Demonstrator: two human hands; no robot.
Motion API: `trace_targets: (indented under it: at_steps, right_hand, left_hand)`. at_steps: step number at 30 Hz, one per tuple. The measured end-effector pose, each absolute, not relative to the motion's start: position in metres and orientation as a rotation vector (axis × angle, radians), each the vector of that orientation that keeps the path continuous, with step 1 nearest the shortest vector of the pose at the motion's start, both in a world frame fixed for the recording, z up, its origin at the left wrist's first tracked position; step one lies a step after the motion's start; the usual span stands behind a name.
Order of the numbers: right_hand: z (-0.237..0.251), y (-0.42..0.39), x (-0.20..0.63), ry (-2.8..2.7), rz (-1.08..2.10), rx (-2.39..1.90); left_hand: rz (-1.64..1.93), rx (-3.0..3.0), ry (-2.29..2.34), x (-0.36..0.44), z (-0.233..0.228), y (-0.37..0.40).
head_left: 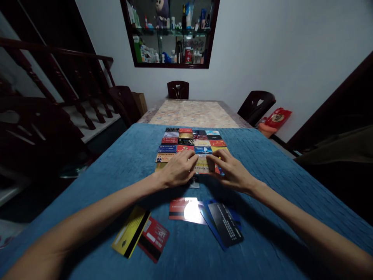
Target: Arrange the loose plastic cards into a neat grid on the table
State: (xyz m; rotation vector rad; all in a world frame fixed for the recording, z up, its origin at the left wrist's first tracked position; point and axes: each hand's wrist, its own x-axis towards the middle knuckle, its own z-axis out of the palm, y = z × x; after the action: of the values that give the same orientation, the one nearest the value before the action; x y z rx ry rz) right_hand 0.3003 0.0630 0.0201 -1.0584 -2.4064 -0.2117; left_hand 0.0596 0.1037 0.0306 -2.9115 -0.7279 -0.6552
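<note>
Rows of plastic cards lie edge to edge on a blue tablecloth [116, 163], several across and several deep. At the near rows, my left hand [180, 169] and my right hand [234, 171] grip a cream-gold card [204, 162] from its two sides, thumbs and fingertips closed at its edges. My fingers cover parts of the cards beneath and beside them. An orange VIP card [164, 157] lies just left of my left hand. Part of a greyish card [194, 181] shows below the two hands.
Closer to me are a yellow card [128, 235] overlapping a dark red card [155, 237], an orange-red card [176, 208] by a shiny glare, and a black card [225, 225] over blue ones. Chairs [178, 90] surround the table; a red bag [278, 118] stands right.
</note>
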Motion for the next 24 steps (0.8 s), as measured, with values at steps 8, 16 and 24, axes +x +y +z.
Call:
trace_targets:
  at_steps: [8, 16, 24]
  right_hand:
    - [0.024, 0.099, 0.324, -2.464, -0.227, -1.095]
    - [0.015, 0.148, 0.344, -2.443, -0.181, -1.151]
    - [0.007, 0.195, 0.355, -2.47, -0.13, -1.219]
  left_hand:
    - [-0.545, -2.914, -0.705, 0.083, 0.033, 0.147]
    - [-0.516, -3.014, -0.718, 0.101, 0.03, 0.2]
    - [-0.462, -3.006, -0.849, 0.121, 0.02, 0.245]
